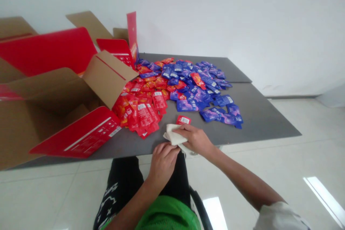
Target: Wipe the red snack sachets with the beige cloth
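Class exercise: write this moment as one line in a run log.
left hand: on white cloth | right hand: on white cloth, near red sachet | table: red and blue sachets, open carton

Sachets (172, 90) lie on the table (258, 115), right of a carton (54, 104).

Packing room, white wall (215, 14), tiled floor (291, 172), grey table (258, 118), cardboard carton (35, 129)

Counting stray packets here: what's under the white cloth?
The white cloth lies on the gray table beneath the left hand and right hand; a red sachet sits just beyond it. Whatever is directly underneath is covered.
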Demonstrator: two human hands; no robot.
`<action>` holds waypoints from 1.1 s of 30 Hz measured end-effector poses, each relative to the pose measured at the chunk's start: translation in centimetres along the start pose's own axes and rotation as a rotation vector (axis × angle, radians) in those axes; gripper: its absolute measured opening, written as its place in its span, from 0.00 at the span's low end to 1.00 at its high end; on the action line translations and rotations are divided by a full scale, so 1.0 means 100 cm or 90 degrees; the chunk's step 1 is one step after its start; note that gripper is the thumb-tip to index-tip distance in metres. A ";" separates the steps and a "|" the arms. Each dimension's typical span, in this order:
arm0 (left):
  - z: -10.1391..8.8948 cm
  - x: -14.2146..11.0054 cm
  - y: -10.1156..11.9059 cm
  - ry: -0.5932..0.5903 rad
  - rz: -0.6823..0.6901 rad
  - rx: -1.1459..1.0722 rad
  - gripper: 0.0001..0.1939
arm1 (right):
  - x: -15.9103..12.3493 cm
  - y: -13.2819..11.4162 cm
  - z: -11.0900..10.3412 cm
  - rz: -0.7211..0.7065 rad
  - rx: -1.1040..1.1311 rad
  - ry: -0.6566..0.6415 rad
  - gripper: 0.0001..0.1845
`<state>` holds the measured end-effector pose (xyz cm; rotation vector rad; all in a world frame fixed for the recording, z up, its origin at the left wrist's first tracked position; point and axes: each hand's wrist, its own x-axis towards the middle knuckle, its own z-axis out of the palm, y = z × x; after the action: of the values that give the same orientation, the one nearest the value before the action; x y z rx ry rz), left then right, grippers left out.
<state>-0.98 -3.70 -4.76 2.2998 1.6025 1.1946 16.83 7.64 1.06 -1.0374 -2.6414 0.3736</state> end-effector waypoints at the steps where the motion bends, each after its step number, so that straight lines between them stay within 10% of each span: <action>1: 0.000 0.000 0.000 -0.001 -0.001 -0.002 0.11 | 0.003 0.004 0.000 0.013 -0.003 0.008 0.24; 6: 0.000 0.001 -0.001 0.004 0.005 -0.011 0.12 | 0.024 0.026 -0.015 0.094 -0.083 0.083 0.26; 12: 0.000 -0.001 0.000 0.002 -0.002 0.020 0.09 | -0.008 -0.003 0.003 -0.034 0.002 0.030 0.24; 19: -0.002 0.002 0.000 0.007 0.012 -0.004 0.12 | 0.023 0.036 -0.016 0.113 -0.080 0.094 0.24; 26: 0.000 -0.001 0.000 -0.006 -0.012 0.015 0.10 | -0.007 -0.002 0.003 -0.022 0.032 0.017 0.23; 33: -0.002 0.002 0.001 0.008 0.012 0.001 0.12 | 0.026 0.027 -0.017 0.104 -0.056 0.068 0.24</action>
<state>-1.02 -3.61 -4.44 2.3170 1.5904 1.2154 17.26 11.59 2.17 -1.2684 -2.5060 0.2292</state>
